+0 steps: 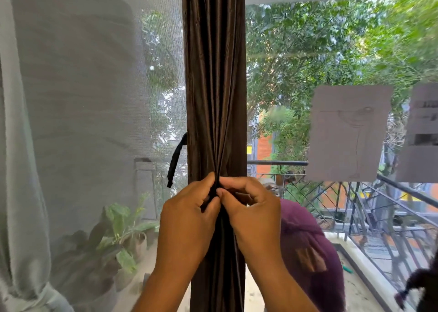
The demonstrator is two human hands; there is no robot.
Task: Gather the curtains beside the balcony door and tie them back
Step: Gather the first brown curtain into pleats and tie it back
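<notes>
The dark brown curtain (214, 79) hangs gathered into one narrow column. In front of it, the left hand (189, 219) and the right hand (251, 214) pinch its folds together, fingers (221, 193) touching. A dark tie strap (175, 160) hangs just left of the curtain.

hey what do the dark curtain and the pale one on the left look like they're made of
The dark curtain looks like a smooth brown satin-type fabric, maybe polyester: its narrow folds catch soft streaks of shine. The pale curtain looks like thin grey mesh or voile: the plants and trees outside show through it, and a fine weave grain is visible. The exact fibre of either can't be told by sight.
</notes>
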